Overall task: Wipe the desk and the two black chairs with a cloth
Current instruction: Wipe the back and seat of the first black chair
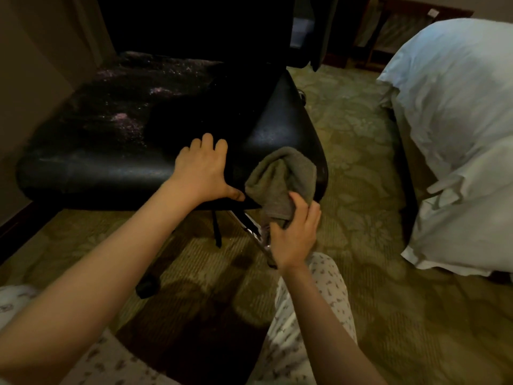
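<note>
Black, worn leather chair seat [116, 151] fills the left and far middle. The left hand [204, 170] lies on its near edge, fingers spread, thumb under the rim. The right hand [294, 234] grips a bunched grey-brown terry cloth [283, 179] at the seat's near right corner. Patterned green carpet [361, 190] lies open between chair and white-covered bed [458, 120] at right.

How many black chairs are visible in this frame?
1: the black chair directly ahead, left hand resting on its seat, right hand holding the cloth at its corner. Another may be hidden in the dark behind.
</note>
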A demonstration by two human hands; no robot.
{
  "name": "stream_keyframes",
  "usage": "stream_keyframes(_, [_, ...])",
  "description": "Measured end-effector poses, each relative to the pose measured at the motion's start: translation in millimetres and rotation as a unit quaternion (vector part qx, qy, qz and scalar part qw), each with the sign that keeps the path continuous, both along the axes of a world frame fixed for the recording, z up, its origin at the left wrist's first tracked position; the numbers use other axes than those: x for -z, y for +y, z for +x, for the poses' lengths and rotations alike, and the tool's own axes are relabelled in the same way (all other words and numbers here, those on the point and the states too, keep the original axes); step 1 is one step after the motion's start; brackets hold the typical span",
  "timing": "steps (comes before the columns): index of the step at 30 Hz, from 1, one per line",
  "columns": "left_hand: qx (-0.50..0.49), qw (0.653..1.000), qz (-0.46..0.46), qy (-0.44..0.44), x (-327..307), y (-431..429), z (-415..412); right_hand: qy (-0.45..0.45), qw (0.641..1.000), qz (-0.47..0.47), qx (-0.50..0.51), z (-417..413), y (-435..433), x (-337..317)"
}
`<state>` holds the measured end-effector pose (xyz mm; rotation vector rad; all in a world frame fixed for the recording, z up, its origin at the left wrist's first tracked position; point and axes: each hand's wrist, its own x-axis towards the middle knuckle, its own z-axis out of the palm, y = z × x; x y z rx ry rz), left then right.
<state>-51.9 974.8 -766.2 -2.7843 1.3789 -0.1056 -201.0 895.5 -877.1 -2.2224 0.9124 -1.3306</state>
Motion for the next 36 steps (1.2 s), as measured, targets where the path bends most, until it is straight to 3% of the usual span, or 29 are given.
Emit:
stream_keyframes(4, [0.019, 0.999, -0.034, 0.015, -0.2, 5.1, 4.4, -0.049, 0.995, 0.069, 0.049, -20.8, -24.5, 9.8])
stream_keyframes(8, [0.034, 0.999, -0.032, 0.022, 0.8, 6.7, 7.3, -0.174, 0.942, 0.211, 0.195, -21.8, -45.6, -6.6])
stream_keyframes(11, [0.037, 0.994, -0.048, 0.088, -6.6, 10.0, 12.5, -0.22, 0.939, 0.201, 0.171, -15.7, -38.4, -32.3])
stream_keyframes(14, [0.031, 0.965, -0.114, 0.234, -23.9, 21.3, 20.8, -0.224, 0.96, 0.143, 0.085, 4.5, -15.8, -68.0])
stream_keyframes(16, [0.012, 0.942, -0.17, 0.291, -36.8, 34.9, 35.3, -0.158, 0.98, 0.114, 0.028, 25.2, -6.7, -91.0])
stream_keyframes(20, [-0.114, 0.934, -0.239, 0.24, -38.4, 80.7, 83.7, -0.002, 0.978, 0.195, -0.073, 73.3, 3.5, -112.5])
stream_keyframes(23, [-0.26, 0.9, -0.303, 0.172, -27.6, 116.5, 114.4, 0.065, 0.985, 0.153, -0.036, 93.6, 9.4, -116.0])
stream_keyframes(28, [-0.378, 0.849, -0.31, 0.199, -27.8, 140.9, 132.8, 0.213, 0.972, 0.099, 0.005, 130.6, 6.9, -136.5])
stream_keyframes(32, [-0.457, 0.759, -0.345, 0.31, -17.3, 164.8, 143.7, 0.272, 0.96, 0.059, -0.04, 177.1, 56.5, -138.9])
stream_keyframes(36, [-0.44, 0.692, -0.429, 0.379, -13.1, 185.5, 145.1, 0.287, 0.947, 0.022, -0.142, 208.9, 126.6, -133.2])
